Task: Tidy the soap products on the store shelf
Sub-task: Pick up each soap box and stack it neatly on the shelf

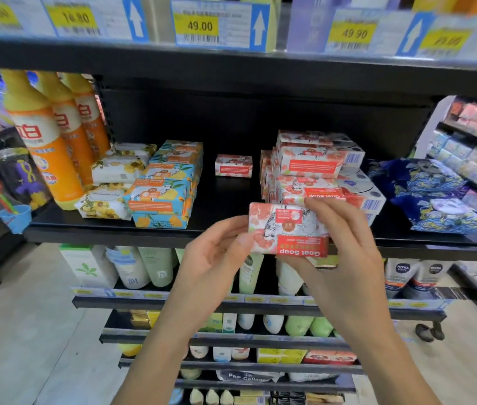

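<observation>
two bare forearms reach up from the bottom edge, and both hands meet on one red and white soap box point(287, 232) held in the air just in front of the black shelf point(108, 232). left hand point(213, 247) pinches the box's left end between thumb and fingers. right hand point(339, 238) is clamped on the right end, fingers curled over the top edge and thumb underneath. the box faces the camera with its "goat soap" lettering upside down.

on the shelf right behind the held box stands a stack of matching red boxes point(310, 162), some turned at uneven angles. a lone red box point(233, 165) sits by itself farther back, in the gap between that stack and a row of blue and yellow soap boxes point(164, 188) to the left. white flower-print packs point(114, 171) lie beside the blue ones, next to tall orange bottles point(44, 141). dark blue patterned packs point(424, 194) lie at the shelf's right end.

blurred yellow price tags point(199, 26) line the shelf above. lower shelves hold pale bottles and tubes point(143, 270).
</observation>
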Demonstrator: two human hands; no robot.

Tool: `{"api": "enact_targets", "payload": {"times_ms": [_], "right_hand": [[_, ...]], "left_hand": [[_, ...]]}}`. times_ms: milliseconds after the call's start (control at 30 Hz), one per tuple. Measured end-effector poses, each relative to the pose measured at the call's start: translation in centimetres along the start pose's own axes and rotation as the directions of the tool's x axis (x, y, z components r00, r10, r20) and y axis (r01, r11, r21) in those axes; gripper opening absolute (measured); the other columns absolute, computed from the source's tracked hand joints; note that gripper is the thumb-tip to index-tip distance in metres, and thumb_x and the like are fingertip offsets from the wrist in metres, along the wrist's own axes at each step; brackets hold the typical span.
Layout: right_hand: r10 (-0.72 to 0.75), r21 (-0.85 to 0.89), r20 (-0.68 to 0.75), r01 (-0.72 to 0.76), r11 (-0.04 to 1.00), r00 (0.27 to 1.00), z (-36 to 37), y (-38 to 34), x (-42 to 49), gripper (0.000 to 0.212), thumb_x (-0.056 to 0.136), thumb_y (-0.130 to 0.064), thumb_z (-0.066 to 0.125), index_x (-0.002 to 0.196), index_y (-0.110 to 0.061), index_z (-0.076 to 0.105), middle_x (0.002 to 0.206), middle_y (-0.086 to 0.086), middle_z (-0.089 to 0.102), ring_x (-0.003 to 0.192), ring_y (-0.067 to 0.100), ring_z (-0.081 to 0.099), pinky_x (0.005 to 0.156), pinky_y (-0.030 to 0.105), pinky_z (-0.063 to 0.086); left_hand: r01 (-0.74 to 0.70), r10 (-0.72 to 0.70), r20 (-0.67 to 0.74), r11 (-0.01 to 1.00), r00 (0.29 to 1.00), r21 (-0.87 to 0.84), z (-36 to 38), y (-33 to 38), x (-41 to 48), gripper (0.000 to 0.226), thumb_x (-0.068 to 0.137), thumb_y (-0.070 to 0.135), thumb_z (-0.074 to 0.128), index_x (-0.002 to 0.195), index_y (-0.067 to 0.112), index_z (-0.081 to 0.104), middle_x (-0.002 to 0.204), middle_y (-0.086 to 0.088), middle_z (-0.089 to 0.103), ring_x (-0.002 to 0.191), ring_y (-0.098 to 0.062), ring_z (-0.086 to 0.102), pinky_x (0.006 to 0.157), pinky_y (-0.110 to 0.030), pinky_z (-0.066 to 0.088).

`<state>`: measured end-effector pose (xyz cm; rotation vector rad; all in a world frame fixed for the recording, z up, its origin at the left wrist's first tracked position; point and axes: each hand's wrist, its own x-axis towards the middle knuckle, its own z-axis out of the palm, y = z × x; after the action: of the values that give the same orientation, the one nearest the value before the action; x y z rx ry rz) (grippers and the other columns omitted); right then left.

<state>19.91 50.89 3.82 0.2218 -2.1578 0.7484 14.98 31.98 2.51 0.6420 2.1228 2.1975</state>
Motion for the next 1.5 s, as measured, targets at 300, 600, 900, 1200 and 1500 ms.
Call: {"api": "enact_targets", "payload": {"times_ms": [300, 600, 900, 1200, 1500], "right_hand": [[0.209, -0.014, 0.069, -0.208, 0.978, 0.976, -2.7, 2.3, 6.4, 0.081, 0.071, -0.034, 0.09, 0.143, -0.026, 0.054, 0.129, -0.018, 0.044, 0.116, -0.008, 0.041, 0.083, -0.003, 0.038], [0.326, 0.0, 0.109, -0.328, 0.945, 0.939, -2.8, 3.5, 8.4, 0.086, 0.071, -0.04, 0.09, 0.147, -0.028, 0.052, 0.14, -0.012, 0.047, 0.127, 0.012, 0.05, 0.106, 0.039, 0.05], [0.366, 0.084, 0.066, -0.37, 0.925, 0.928, -2.3, 4.2, 8.2, 0.082, 0.069, -0.038, 0.091, 0.141, -0.026, 0.053, 0.134, -0.008, 0.052, 0.118, 0.007, 0.054, 0.098, 0.025, 0.048], [0.348, 0.177, 0.081, -0.357, 0.917, 0.934, -2.7, 5.3, 6.1, 0.075, 0.071, -0.054, 0.082, 0.137, -0.035, 0.052, 0.133, -0.014, 0.058, 0.122, 0.002, 0.056, 0.1, 0.024, 0.048], [0.413, 0.064, 0.133, -0.424, 0.903, 0.901, -2.1, 9.9, 0.1, 0.044, 0.094, -0.01, 0.066, 0.135, -0.028, 0.062, 0.135, -0.014, 0.06, 0.122, -0.004, 0.053, 0.111, 0.032, 0.044]], "left_hand": [[-0.129, 0.155, 0.032, 0.669, 0.987, 0.732, -2.0, -5.2, 4.8, 0.051, 0.09, 0.044, 0.074, 0.136, 0.028, 0.062, 0.139, 0.015, 0.054, 0.131, -0.003, 0.046, 0.112, -0.025, 0.033], [-0.133, 0.211, 0.022, 0.532, 0.977, 0.836, -1.6, -7.6, 5.3, 0.047, 0.088, 0.029, 0.08, 0.132, 0.015, 0.068, 0.135, -0.001, 0.064, 0.129, -0.022, 0.054, 0.109, -0.031, 0.029], [-0.142, 0.232, 0.014, 0.545, 0.973, 0.826, -1.6, -8.0, 5.4, 0.046, 0.09, 0.031, 0.077, 0.133, 0.018, 0.067, 0.137, 0.004, 0.061, 0.13, -0.016, 0.048, 0.11, -0.028, 0.026], [-0.142, 0.247, 0.003, 0.546, 0.969, 0.825, -1.6, -8.2, 5.4, 0.046, 0.09, 0.032, 0.077, 0.132, 0.019, 0.067, 0.136, 0.005, 0.061, 0.131, -0.015, 0.048, 0.112, -0.029, 0.027], [-0.143, 0.248, -0.001, 0.559, 0.969, 0.817, -1.4, -8.2, 5.5, 0.045, 0.09, 0.03, 0.077, 0.132, 0.019, 0.066, 0.137, 0.005, 0.06, 0.131, -0.011, 0.044, 0.112, -0.028, 0.025]]}}
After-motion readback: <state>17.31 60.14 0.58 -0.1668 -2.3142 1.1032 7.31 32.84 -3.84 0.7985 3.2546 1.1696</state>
